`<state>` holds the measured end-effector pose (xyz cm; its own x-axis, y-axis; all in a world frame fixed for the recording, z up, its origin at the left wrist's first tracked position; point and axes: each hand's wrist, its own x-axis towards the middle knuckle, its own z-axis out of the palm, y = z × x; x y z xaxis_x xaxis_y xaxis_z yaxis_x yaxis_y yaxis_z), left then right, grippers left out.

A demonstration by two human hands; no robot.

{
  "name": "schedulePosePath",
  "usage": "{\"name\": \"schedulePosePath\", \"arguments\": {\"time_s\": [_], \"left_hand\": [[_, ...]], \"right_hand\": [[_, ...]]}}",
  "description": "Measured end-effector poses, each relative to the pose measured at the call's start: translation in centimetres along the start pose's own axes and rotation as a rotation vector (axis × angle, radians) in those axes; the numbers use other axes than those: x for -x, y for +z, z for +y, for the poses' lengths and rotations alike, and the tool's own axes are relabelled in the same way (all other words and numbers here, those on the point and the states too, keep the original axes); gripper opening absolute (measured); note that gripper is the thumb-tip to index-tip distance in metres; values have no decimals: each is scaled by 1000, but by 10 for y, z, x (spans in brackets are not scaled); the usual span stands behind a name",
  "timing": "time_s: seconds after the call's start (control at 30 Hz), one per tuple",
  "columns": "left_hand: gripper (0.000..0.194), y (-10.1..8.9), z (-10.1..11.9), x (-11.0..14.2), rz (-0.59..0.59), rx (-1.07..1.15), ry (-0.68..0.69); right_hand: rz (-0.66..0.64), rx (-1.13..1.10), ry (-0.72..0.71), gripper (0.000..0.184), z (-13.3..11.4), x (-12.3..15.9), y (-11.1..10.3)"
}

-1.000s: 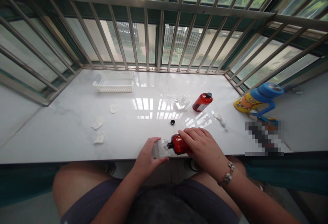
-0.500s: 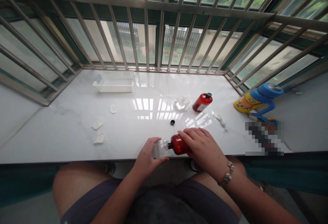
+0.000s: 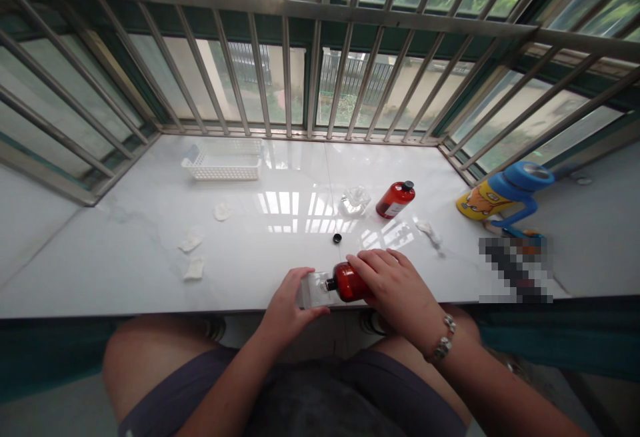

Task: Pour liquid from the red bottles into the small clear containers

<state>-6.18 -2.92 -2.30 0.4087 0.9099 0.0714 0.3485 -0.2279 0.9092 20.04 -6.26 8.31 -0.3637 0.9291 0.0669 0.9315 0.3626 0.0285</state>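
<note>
My right hand [image 3: 393, 284] is wrapped round a red bottle [image 3: 347, 282], tipped on its side with its black neck pointing left. The neck is over the mouth of a clear square glass bottle [image 3: 313, 290] near the counter's front edge. My left hand [image 3: 290, 307] grips that glass bottle between thumb and fingers from the left. Whether liquid is flowing cannot be made out. A small black cap [image 3: 337, 239] lies on the counter just beyond. Farther back stand a clear glass stopper-like piece [image 3: 355, 201] and a second red bottle [image 3: 395, 200] with a black cap.
On the white counter [image 3: 140, 264], several crumpled white pads [image 3: 193, 270] lie to the left, and a white basket [image 3: 223, 160] stands behind them. To the right are a crumpled white wrapper [image 3: 430, 236], a blue and yellow flask [image 3: 503, 190] and a blurred-out patch. Metal bars [image 3: 285, 77] line the back.
</note>
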Motion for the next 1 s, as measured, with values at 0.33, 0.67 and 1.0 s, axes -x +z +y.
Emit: {"name": "schedulePosePath", "arguments": {"time_s": [0.33, 0.67, 1.0], "left_hand": [[70, 0, -2, 0, 3, -27, 28], [71, 1, -4, 0, -16, -29, 27], [72, 0, -4, 0, -15, -26, 23]], "right_hand": [[12, 5, 1, 65, -1, 1, 1], [-4, 2, 4, 63, -2, 1, 0], [-12, -1, 10, 65, -2, 2, -1]]}}
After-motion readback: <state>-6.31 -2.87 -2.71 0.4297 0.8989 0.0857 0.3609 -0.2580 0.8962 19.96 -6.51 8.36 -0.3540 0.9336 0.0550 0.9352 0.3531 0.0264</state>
